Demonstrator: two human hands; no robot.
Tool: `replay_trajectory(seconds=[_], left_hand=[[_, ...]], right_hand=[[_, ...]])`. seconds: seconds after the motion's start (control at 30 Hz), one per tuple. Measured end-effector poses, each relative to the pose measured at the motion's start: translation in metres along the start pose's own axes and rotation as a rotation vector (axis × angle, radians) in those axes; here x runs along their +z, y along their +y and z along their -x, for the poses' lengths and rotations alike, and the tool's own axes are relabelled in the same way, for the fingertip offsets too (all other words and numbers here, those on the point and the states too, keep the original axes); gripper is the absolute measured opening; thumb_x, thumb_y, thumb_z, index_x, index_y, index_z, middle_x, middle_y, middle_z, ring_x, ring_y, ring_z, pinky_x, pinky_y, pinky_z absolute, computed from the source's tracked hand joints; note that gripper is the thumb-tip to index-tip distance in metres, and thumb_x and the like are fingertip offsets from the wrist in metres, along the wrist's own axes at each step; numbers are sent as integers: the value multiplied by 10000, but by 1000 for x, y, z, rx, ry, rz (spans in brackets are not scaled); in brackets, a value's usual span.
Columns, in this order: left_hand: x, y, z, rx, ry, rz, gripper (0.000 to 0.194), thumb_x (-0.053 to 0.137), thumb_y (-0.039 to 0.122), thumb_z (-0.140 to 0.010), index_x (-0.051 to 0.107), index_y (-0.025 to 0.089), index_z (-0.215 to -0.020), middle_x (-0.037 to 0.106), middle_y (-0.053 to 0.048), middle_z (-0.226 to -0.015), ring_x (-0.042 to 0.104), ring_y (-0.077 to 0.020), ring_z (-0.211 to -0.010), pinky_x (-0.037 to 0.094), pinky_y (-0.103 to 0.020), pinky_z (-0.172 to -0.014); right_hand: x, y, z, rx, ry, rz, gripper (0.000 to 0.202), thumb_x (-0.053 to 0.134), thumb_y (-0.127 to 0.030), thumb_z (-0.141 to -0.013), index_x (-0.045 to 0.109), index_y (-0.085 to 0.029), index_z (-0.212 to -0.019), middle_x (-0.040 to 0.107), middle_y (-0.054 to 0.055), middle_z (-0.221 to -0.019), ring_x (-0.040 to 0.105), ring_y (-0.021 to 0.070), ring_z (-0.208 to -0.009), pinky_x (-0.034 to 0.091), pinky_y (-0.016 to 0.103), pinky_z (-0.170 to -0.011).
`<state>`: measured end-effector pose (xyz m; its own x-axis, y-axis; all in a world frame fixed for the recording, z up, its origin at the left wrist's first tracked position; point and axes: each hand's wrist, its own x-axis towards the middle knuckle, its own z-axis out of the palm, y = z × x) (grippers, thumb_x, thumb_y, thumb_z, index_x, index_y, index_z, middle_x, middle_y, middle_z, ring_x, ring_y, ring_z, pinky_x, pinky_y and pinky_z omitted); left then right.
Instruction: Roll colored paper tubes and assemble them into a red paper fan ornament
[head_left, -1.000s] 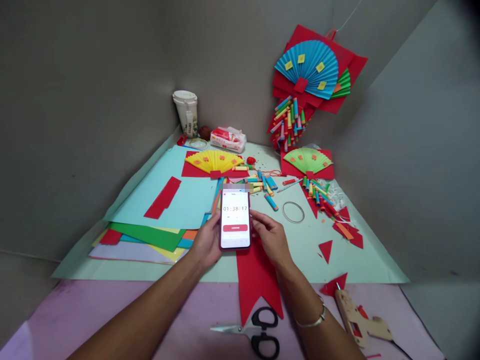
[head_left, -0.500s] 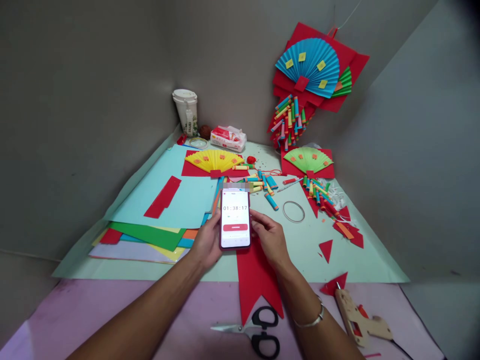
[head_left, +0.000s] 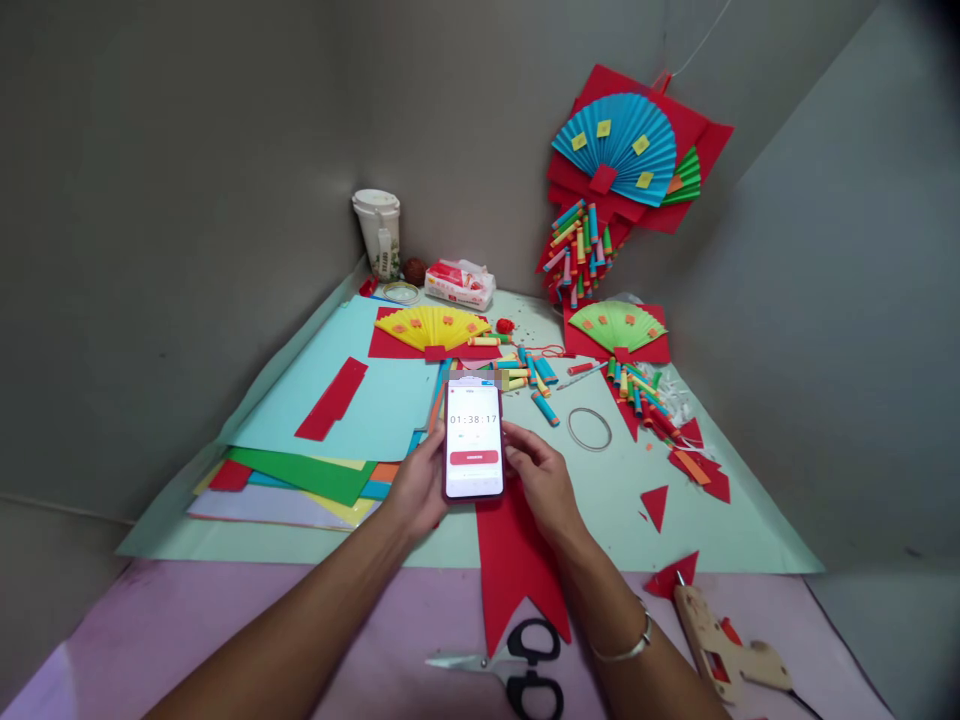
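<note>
A smartphone point(head_left: 474, 475) stands upright between my two hands, its lit screen facing me with the digits 01:38:17 and a red button. My left hand point(head_left: 418, 483) grips its left side. My right hand point(head_left: 541, 480) is closed against its right edge, with the fingertips partly behind it. Under the phone and right wrist lies a red paper strip point(head_left: 514, 570) with a notched end. Black-handled scissors point(head_left: 534, 668) lie at that notch, blades pointing left.
Colored paper sheets point(head_left: 300, 475) are stacked at left. A yellow fan point(head_left: 433, 327), a green fan point(head_left: 616, 327) and small paper rolls point(head_left: 545, 408) lie behind. A glue gun point(head_left: 709, 640) rests at front right. A blue-fan decoration point(head_left: 619, 150) hangs at the back; a white cup point(head_left: 381, 235) stands left.
The whole view has shifted slightly, so things appear a little lower and further right. Both hands keep the phone in the same place, and its digits read the same.
</note>
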<state>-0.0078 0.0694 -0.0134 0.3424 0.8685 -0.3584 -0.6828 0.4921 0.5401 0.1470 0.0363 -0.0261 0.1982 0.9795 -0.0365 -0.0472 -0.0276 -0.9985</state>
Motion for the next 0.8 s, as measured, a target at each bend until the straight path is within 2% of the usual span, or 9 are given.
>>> replay_trajectory(seconds=[0.17,0.3,0.4,0.53,0.8], left_hand=[[-1,2,1,-74,-20,36,343,438,329,-982,684,111,-1080,776,-110,-911,733,-235,-808,580,-376,-796],[-3,3,0,-90,-10,56,347,433,330,-985,708,118,-969,775,-89,-823,726,-210,-718,582,-360,-779],[-5,2,-1,-77,-1,57,339,439,311,-985,711,119,-921,769,-76,-769,715,-190,-659,583,-331,-763],[-5,3,0,-94,-3,53,320,453,298,-981,712,116,-935,772,-79,-779,723,-196,-678,585,-324,-750],[-2,7,3,-106,35,26,272,490,278,-965,689,100,-1021,780,-107,-860,732,-221,-722,587,-357,-735]], right_hand=[[0,-5,1,98,30,-97,435,665,-349,-788,660,-181,-1189,714,43,-926,624,160,-749,496,287,-671],[-5,-9,8,176,-92,-29,410,640,-457,-830,711,-165,-1108,707,39,-828,590,142,-690,475,283,-670],[-9,-12,17,207,-204,18,408,615,-500,-857,731,-189,-1094,722,50,-898,591,147,-720,475,292,-694],[-12,-14,26,232,-265,-36,406,651,-479,-849,708,-235,-1168,728,55,-1043,607,144,-756,484,297,-729],[-5,-14,33,290,-291,-235,418,763,-397,-782,717,-207,-1151,712,73,-1133,651,162,-889,497,269,-770]])
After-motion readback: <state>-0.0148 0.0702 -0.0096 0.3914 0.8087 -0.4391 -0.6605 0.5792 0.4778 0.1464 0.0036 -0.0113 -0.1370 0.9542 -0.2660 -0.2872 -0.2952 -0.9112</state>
